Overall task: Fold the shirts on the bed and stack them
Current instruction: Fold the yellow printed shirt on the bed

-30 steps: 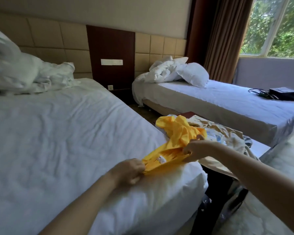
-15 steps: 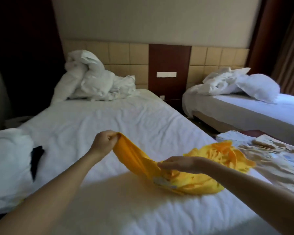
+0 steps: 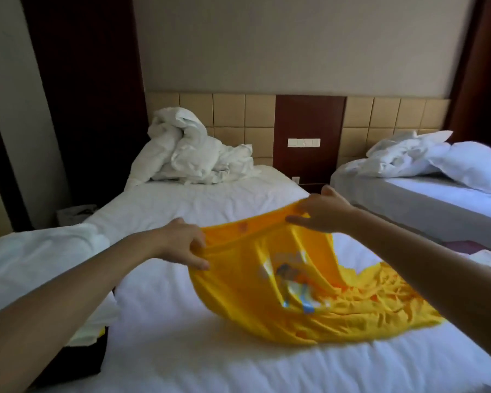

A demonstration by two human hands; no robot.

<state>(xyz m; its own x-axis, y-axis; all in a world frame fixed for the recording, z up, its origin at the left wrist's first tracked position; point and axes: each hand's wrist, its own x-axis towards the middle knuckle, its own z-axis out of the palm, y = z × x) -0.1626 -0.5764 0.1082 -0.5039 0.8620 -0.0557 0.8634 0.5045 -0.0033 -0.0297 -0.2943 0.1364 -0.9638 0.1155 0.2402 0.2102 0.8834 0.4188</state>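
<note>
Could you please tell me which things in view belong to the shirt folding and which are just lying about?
Part of the job: yellow shirt, gripped along one edge by the left hand and right hand; near bed under it.
Just lying about: crumpled duvet; far bed; pillow; switch panel.

A crumpled white duvet (image 3: pixel 193 150) is heaped against the tan padded headboard (image 3: pixel 230 112). To its right a dark wooden panel (image 3: pixel 309 117) breaks the padding. It carries a white switch plate (image 3: pixel 304 142), with a small wall socket (image 3: pixel 295 179) lower down. Further right stands a second bed (image 3: pixel 408 202), where a white pillow (image 3: pixel 471 165) lies beside rumpled white bedding (image 3: pixel 394 157). A brown curtain (image 3: pixel 485 66) hangs at the far right edge. At left, a small lined waste bin (image 3: pixel 75 214) sits by a tall dark wall panel (image 3: pixel 82 95). Nearer, a bulky white bedding bundle (image 3: pixel 40 259) lies.
</note>
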